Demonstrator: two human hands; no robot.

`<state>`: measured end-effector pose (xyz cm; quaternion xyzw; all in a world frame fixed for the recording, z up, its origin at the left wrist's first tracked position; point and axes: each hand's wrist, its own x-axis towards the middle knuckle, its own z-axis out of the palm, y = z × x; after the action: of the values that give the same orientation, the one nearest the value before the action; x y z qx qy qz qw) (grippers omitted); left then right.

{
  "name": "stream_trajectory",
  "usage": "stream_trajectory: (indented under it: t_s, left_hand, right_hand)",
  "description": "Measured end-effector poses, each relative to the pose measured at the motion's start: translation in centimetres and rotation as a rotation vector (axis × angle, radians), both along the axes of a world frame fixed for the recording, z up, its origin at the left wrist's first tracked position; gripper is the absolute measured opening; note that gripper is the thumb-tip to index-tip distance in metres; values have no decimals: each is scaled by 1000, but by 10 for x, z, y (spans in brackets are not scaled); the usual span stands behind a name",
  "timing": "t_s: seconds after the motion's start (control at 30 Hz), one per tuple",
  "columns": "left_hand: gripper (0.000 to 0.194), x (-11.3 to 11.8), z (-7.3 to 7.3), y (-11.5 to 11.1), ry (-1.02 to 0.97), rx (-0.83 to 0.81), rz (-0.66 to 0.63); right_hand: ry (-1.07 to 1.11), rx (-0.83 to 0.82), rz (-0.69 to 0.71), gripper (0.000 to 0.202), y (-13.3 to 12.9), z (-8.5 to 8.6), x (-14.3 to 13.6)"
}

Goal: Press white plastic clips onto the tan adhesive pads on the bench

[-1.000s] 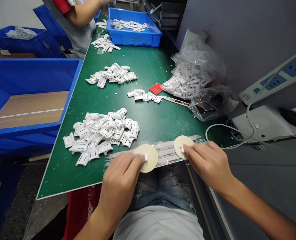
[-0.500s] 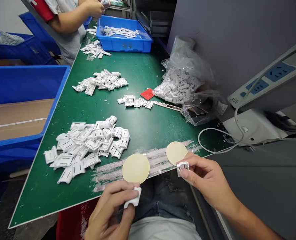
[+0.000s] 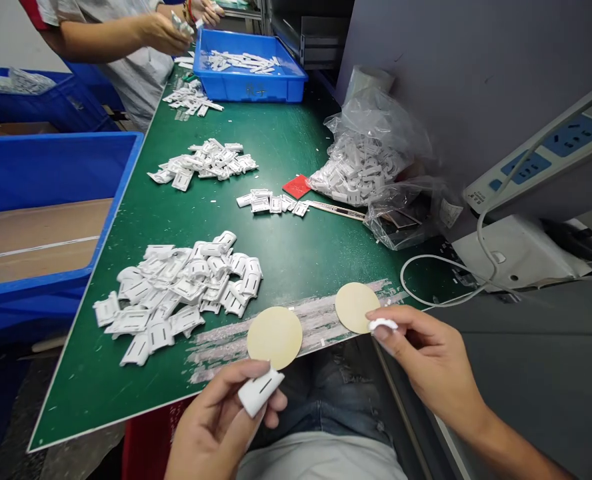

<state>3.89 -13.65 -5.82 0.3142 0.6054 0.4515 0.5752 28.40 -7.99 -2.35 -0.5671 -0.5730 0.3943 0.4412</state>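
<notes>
My left hand [image 3: 226, 420] grips a curved white plastic piece [image 3: 261, 392] with a dark slot in its face, held between fingers and thumb over the table's front edge. My right hand [image 3: 421, 360] pinches a second white plastic piece [image 3: 383, 325], seen edge-on. Just beyond the left fingers lies a round yellowish sanding disc [image 3: 275, 337]; another such disc [image 3: 357, 307] lies beside my right fingertips. Both discs rest on a strip of dusty, worn tape [image 3: 321, 320]. A large heap of similar slotted white pieces [image 3: 176, 293] is on the green table to the left.
Smaller heaps of white pieces [image 3: 211, 162] lie farther back, near a red square [image 3: 296, 187] and a plastic bag of parts [image 3: 363, 167]. A co-worker's hands [image 3: 169, 33] hold white parts by a blue bin [image 3: 253, 87]. A white cable [image 3: 429, 303] loops at right.
The piece in my left hand has turned so its slotted face shows. My right hand has moved slightly right and up, tilting its piece edge-on. The co-worker's hands have moved apart.
</notes>
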Motion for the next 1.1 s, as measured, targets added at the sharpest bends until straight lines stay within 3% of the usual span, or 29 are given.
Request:
stream_trajectory:
  t_s: [0.07, 0.13, 0.23, 0.3, 0.37, 0.43, 0.57, 0.7, 0.73, 0.83, 0.97, 1.1]
  left_hand:
    - [44, -8, -4, 5, -117, 54, -44]
    - [47, -16, -7, 11, -149, 142, -58]
    - [33, -22, -4, 24, 43, 180, -23]
    - [35, -24, 3, 34, 220, 185, -61]
    - [39, -27, 12, 45, 357, 211, -163]
    - [30, -32, 22, 55, 487, 253, -310]
    - [20, -38, 41, 75, 686, 357, -583]
    - [15, -30, 54, 93, 819, 367, -883]
    - [14, -26, 56, 97, 906, 391, -898]
    - [15, -17, 61, 109, 1184, 538, -785]
    - [15, -12, 65, 117, 1213, 494, -908]
    - [14, -9, 64, 120, 1250, 524, -917]
  right_hand:
    - [14, -53, -36, 8, 1, 2, 6]
    - [116, -100, 34, 14, 3, 1, 16]
    - [308, -181, 213, 25, 7, -9, 32]
    - [309, -210, 195, 18, 13, -17, 38]
    - [258, -187, 111, 22, 18, -22, 38]
    - [212, -158, 90, 38, 23, -22, 36]
    - [-22, -202, 241, 22, 31, -13, 33]
    - [-365, -185, 450, 18, 55, -5, 34]
    - [-447, -129, 446, 16, 63, -3, 34]
    - [-597, 25, 332, 16, 83, 6, 31]
    - [-634, 54, 477, 12, 90, 11, 29]
    - [-679, 92, 420, 16, 88, 7, 32]
